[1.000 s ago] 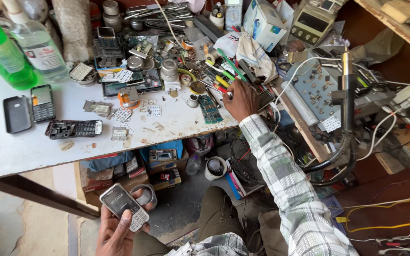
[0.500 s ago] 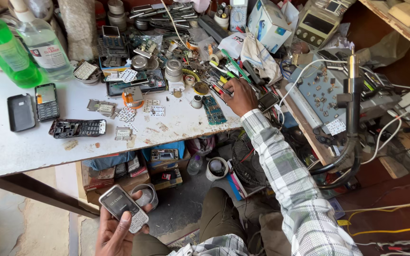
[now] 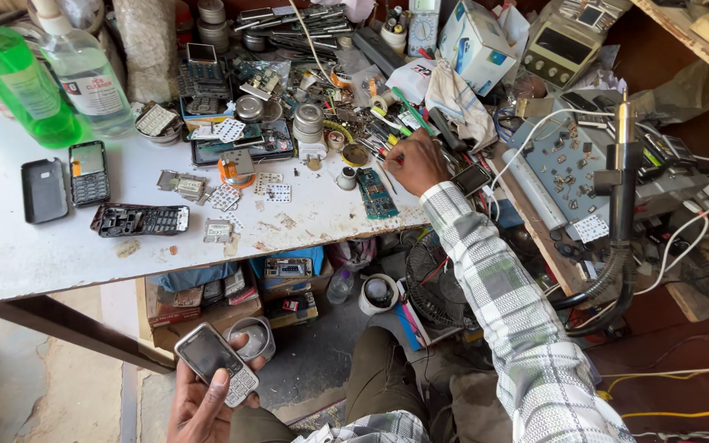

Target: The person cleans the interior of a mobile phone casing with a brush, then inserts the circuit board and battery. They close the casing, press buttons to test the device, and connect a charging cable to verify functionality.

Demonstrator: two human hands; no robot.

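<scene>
The left hand [image 3: 203, 402] grips a grey keypad phone [image 3: 217, 363] at six o'clock, while the right hand [image 3: 414, 162] closes among tools [image 3: 387, 131] on the table [image 3: 10, 254] at one o'clock.

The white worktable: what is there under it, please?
Under the white worktable stand cardboard boxes with small parts, a clear bottle, a round white tub and a small fan. The tabletop covers whatever lies further back.

A worn white desk [image 3: 10, 254] on dark wooden legs fills the left. Beneath it lies bare grey concrete floor [image 3: 10, 394]. A brown wooden shelf [image 3: 699, 41] crosses the far right corner in daylight.
</scene>
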